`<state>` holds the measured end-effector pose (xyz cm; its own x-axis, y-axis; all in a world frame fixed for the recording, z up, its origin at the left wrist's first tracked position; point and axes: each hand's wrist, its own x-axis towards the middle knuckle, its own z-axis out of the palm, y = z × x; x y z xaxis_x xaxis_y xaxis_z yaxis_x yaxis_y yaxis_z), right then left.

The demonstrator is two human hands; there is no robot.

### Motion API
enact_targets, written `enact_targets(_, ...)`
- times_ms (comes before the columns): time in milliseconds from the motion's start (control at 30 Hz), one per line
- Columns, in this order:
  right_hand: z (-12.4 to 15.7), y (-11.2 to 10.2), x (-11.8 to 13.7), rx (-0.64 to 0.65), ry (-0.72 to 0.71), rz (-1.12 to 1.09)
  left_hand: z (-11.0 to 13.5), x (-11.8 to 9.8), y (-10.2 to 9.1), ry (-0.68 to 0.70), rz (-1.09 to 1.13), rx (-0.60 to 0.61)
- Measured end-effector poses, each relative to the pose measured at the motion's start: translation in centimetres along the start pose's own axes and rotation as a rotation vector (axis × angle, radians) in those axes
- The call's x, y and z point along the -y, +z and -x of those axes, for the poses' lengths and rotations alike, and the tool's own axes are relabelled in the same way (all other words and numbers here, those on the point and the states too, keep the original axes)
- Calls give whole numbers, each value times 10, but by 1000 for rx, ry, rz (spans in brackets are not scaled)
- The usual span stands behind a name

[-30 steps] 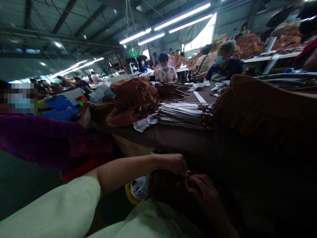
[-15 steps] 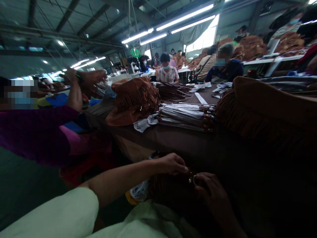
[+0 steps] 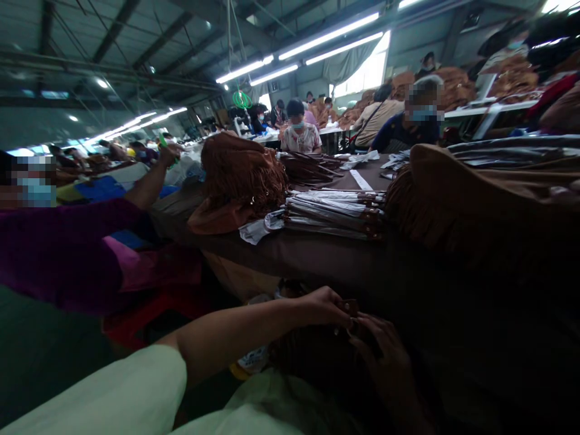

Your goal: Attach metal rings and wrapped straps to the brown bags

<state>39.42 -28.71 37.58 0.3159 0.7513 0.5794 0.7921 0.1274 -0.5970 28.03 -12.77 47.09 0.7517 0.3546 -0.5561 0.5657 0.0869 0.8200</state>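
My left hand (image 3: pixel 322 306) pinches a small brown leather tab (image 3: pixel 350 306) with a metal stud in it. Close beside it, my right hand (image 3: pixel 384 343) has its fingertips bent around a metal ring (image 3: pixel 350 332), just below the tab. Both hands are low over the near edge of the dark table, almost touching. Dark fringed material hangs beneath them, mostly lost in shadow. Ahead of the hands lies a stack of brown straps with white wrapping (image 3: pixel 330 214).
Brown fringed bags (image 3: pixel 244 175) are heaped at the table's left, and a bigger fringed pile (image 3: pixel 480 187) stands at the right. On my left sits a co-worker in a purple sleeve (image 3: pixel 67 241), arm raised, a green object in hand. Other people work farther back.
The studded tab now shows at my left fingertips, and the ring and my right fingers have come closer to it. The co-worker's raised hand no longer has the brown fringed piece by it.
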Motion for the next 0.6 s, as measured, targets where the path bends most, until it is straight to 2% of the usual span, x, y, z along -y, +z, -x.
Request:
enact_targets(133, -1, 2, 2, -31, 4, -87, 0, 2, -3, -26, 117, 90)
enact_targets(300, -5, 10, 7, -85, 29, -127, -1, 8, -8, -39, 195, 108)
enact_targets(500, -9, 13, 8, 15, 34, -114, 2, 12, -22, -24, 163, 207)
enact_targets(600, -10, 14, 7, 14, 16, -99, 3, 13, -27, 5, 194, 241)
